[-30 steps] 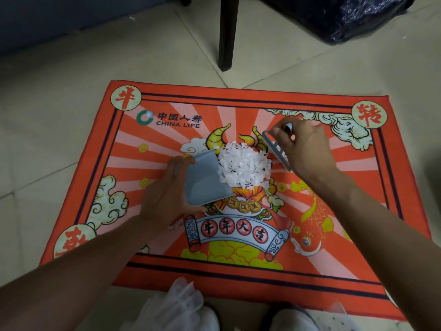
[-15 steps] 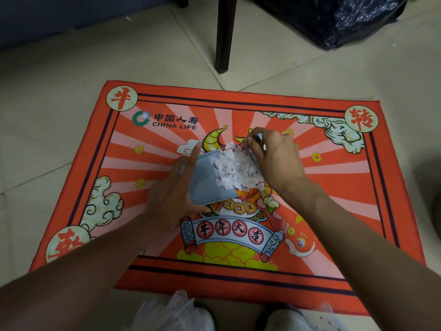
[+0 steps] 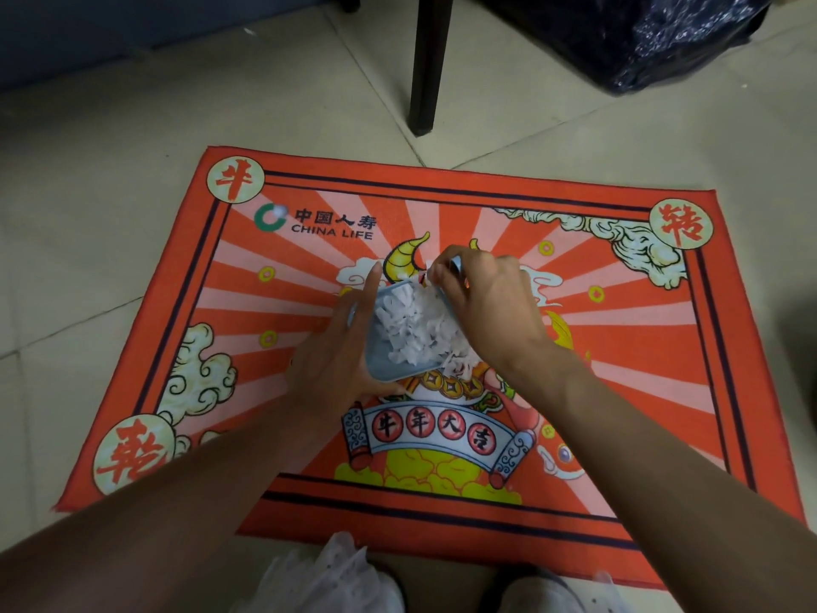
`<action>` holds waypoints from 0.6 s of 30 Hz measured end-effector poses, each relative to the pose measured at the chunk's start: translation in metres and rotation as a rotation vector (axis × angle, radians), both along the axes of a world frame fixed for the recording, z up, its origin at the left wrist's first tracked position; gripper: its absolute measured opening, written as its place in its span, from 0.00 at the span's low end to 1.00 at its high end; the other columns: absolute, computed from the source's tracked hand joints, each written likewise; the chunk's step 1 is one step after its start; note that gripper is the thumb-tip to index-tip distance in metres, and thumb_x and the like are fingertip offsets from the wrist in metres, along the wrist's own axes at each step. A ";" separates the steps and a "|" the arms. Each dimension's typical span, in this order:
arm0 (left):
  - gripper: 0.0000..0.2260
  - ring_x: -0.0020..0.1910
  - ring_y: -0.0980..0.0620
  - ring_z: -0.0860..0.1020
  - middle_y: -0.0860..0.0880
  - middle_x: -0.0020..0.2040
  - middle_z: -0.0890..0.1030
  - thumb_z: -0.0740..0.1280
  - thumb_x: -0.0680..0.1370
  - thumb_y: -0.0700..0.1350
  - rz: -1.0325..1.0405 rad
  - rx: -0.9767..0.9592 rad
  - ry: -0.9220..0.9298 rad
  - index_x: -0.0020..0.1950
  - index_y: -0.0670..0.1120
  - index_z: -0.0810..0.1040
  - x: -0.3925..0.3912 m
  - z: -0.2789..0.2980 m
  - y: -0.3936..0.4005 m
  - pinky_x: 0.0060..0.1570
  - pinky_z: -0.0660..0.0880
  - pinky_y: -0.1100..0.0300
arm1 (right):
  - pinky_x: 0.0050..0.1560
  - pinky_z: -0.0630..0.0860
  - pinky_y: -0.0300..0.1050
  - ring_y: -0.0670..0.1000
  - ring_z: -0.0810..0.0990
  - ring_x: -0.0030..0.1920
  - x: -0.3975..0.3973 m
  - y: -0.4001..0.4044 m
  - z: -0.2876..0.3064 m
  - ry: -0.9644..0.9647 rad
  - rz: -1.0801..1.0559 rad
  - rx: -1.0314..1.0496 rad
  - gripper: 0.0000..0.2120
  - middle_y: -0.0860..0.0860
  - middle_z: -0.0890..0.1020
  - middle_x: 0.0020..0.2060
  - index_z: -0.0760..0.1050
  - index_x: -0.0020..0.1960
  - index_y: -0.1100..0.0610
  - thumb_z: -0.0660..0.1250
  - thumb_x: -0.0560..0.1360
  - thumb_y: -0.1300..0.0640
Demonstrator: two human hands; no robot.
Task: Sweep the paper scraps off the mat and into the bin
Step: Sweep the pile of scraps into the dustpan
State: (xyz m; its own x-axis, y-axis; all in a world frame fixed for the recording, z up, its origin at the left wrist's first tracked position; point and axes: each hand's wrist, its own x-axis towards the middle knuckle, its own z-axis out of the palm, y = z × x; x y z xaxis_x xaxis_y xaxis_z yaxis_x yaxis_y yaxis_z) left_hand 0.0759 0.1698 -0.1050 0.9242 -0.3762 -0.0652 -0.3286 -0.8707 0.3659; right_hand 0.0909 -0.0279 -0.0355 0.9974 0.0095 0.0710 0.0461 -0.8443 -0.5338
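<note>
The paper scraps (image 3: pixel 413 329) are mostly piled in a small grey-blue dustpan (image 3: pixel 383 364) sitting near the middle of the red mat (image 3: pixel 619 356), with a few white bits spilling past the pan's lower right corner onto the mat by the gold coin print. The left hand (image 3: pixel 340 347) grips the dustpan from its left side, one finger stretched straight up along the edge and the rest wrapped under it. The right hand (image 3: pixel 486 303) is curled round a little blue brush (image 3: pixel 456 265), pressed right up against the pile at the pan's mouth; only a sliver of the brush shows above the fingers, so can't say much about its bristles. Looks to me like the scooping step is nearly done and the carry to the bin hasn't started. Next move probably needs one more short push for the strays at the corner, then tipping the pan back so the light scraps don't slide out on the lift. A black bag (image 3: pixel 641 42) sits on the tiled floor (image 3: pixel 132 148) beyond the mat, past a dark chair leg (image 3: pixel 426 64), and I'd guess that's the bin. Shoes (image 3: pixel 544 590) and a crumpled clear plastic bag (image 3: pixel 327 577) sit at the near edge.
</note>
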 end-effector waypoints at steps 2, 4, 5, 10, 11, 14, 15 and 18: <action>0.44 0.33 0.45 0.77 0.47 0.73 0.67 0.58 0.70 0.64 -0.006 -0.038 -0.013 0.80 0.53 0.41 -0.001 0.000 0.000 0.22 0.74 0.54 | 0.34 0.67 0.47 0.61 0.77 0.35 0.000 0.003 -0.001 -0.002 0.010 -0.016 0.11 0.56 0.81 0.34 0.79 0.49 0.56 0.60 0.82 0.52; 0.42 0.32 0.45 0.77 0.48 0.73 0.66 0.63 0.76 0.53 -0.005 -0.049 -0.040 0.79 0.58 0.35 -0.001 -0.004 0.000 0.22 0.75 0.53 | 0.35 0.66 0.46 0.59 0.77 0.35 -0.001 0.006 -0.002 0.002 0.013 -0.018 0.11 0.55 0.80 0.34 0.79 0.49 0.56 0.60 0.82 0.52; 0.43 0.32 0.45 0.78 0.48 0.74 0.65 0.63 0.77 0.48 0.002 -0.062 -0.044 0.77 0.61 0.32 -0.001 -0.006 0.000 0.23 0.75 0.52 | 0.35 0.67 0.46 0.60 0.77 0.36 -0.002 0.008 -0.002 0.002 0.016 -0.011 0.11 0.55 0.80 0.34 0.79 0.50 0.56 0.61 0.82 0.52; 0.52 0.37 0.43 0.79 0.50 0.77 0.61 0.70 0.70 0.56 0.010 -0.098 0.030 0.75 0.64 0.29 -0.001 -0.002 -0.001 0.26 0.77 0.50 | 0.37 0.75 0.52 0.61 0.78 0.35 -0.006 0.017 -0.002 -0.022 0.062 0.000 0.11 0.56 0.81 0.34 0.79 0.50 0.56 0.61 0.82 0.52; 0.54 0.39 0.43 0.80 0.50 0.77 0.60 0.70 0.68 0.59 0.003 -0.099 0.048 0.75 0.63 0.29 -0.001 0.001 -0.001 0.27 0.77 0.50 | 0.37 0.76 0.53 0.61 0.78 0.35 -0.006 0.019 -0.002 -0.028 0.061 -0.003 0.11 0.56 0.81 0.34 0.79 0.50 0.56 0.61 0.82 0.51; 0.60 0.39 0.44 0.79 0.50 0.77 0.60 0.75 0.64 0.65 0.002 -0.038 0.077 0.76 0.61 0.29 -0.001 0.004 -0.002 0.26 0.75 0.54 | 0.37 0.75 0.53 0.61 0.78 0.36 -0.004 0.021 -0.001 -0.034 0.058 0.018 0.12 0.56 0.81 0.34 0.79 0.49 0.56 0.60 0.82 0.51; 0.62 0.36 0.46 0.78 0.50 0.76 0.60 0.76 0.63 0.66 0.005 -0.006 0.083 0.76 0.59 0.29 -0.001 0.005 -0.003 0.24 0.72 0.57 | 0.37 0.75 0.53 0.61 0.77 0.36 -0.005 0.022 0.000 -0.035 0.066 0.026 0.12 0.56 0.81 0.34 0.79 0.49 0.57 0.60 0.82 0.52; 0.62 0.32 0.49 0.72 0.47 0.75 0.62 0.74 0.61 0.69 0.007 0.089 0.106 0.78 0.56 0.32 0.000 0.003 -0.003 0.22 0.60 0.64 | 0.36 0.73 0.52 0.61 0.77 0.36 -0.005 0.024 0.002 -0.021 0.087 0.051 0.12 0.57 0.81 0.34 0.79 0.49 0.57 0.61 0.82 0.52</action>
